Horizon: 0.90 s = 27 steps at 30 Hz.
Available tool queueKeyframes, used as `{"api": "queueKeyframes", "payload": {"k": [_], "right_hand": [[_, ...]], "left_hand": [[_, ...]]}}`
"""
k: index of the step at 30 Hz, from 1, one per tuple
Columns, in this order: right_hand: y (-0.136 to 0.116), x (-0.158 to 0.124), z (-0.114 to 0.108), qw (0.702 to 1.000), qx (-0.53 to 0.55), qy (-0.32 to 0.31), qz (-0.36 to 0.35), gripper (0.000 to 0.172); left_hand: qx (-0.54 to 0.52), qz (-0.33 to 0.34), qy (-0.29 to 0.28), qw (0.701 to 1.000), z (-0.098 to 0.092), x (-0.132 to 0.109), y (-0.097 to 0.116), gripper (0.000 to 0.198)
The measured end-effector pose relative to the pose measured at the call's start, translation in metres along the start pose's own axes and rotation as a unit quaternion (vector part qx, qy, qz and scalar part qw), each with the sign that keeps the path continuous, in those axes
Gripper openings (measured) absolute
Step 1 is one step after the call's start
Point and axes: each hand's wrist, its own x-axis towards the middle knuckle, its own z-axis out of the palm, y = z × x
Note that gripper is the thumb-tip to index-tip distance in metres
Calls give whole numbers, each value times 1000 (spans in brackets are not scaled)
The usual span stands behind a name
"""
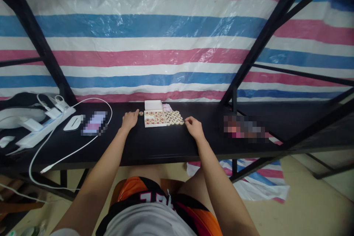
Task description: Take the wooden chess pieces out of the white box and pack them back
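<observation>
A small white box point(155, 125) lies on the black tabletop, its lid point(153, 105) folded back behind it. Round wooden Chinese chess pieces point(155, 118) with red characters sit in rows inside. Against the box's right side, more pieces point(173, 117) with dark characters are grouped flat on the table. One loose piece point(141, 113) rests left of the box. My left hand point(129, 120) lies beside that loose piece, fingers stretched out and holding nothing visible. At the group's right edge is my right hand point(194, 127), fingers curled and fingertips together; anything between them is too small to make out.
Left on the table are a power strip point(41, 129) with plugs, a white cable point(74, 151), a white device point(73, 122) and a blurred phone-like item point(94, 122). A blurred item point(245, 127) lies right. Black metal posts point(249, 49) frame a striped plastic sheet point(155, 25) behind.
</observation>
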Motion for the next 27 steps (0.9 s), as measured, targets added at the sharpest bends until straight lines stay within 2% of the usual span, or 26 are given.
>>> {"api": "queueKeyframes", "payload": {"k": [7, 11, 14, 17, 19, 22, 27], "right_hand": [[-2, 0, -1, 1000, 3, -1, 0, 19], [-3, 0, -1, 1000, -1, 5, 1, 19], [-2, 0, -1, 1000, 0, 12, 0, 20], [-1, 0, -1, 1000, 7, 10, -9, 21], [-1, 0, -1, 1000, 6, 11, -10, 21], [-1, 0, -1, 1000, -1, 13, -4, 21], [-3, -1, -2, 1000, 0, 6, -1, 21]], "left_hand": [[-9, 24, -6, 1000, 2, -3, 1, 64], [-27, 28, 46, 998, 0, -6, 5, 52], [-54, 122, 86, 987, -3, -11, 12, 44], [-56, 237, 68, 967, -2, -15, 22, 39], [-42, 285, 46, 956, 2, -17, 26, 34], [-32, 324, 30, 945, 8, -18, 29, 32], [-19, 339, 8, 941, 8, -21, 31, 43]]}}
